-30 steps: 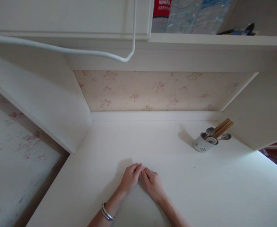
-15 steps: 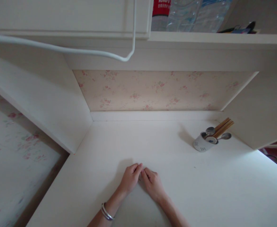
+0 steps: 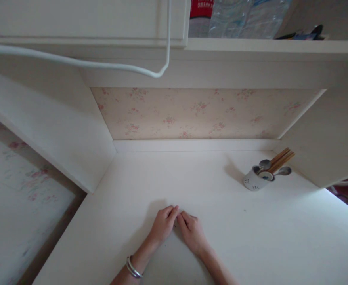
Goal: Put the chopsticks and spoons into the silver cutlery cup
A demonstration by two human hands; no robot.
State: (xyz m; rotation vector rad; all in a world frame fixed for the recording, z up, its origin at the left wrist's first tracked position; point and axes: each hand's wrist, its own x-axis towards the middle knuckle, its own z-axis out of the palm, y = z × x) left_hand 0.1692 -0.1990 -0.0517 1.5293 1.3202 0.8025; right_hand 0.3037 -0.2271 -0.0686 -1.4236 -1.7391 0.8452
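Observation:
My left hand rests on the white tabletop, its fingers curled into a loose fist. Beside it lies my right hand, curled the same way. The two thumbs and index fingers meet, or nearly so, at the middle. Nothing shows in either hand, though the palms are hidden. A silver bangle circles my left wrist. To the right, farther back, a white perforated utensil holder contains wooden chopsticks and metal spoons, leaning to the right.
A white cable hangs across the upper left in front of the cabinet door. On the upper shelf stand clear plastic bottles. White side panels flank the table, with floral wallpaper behind.

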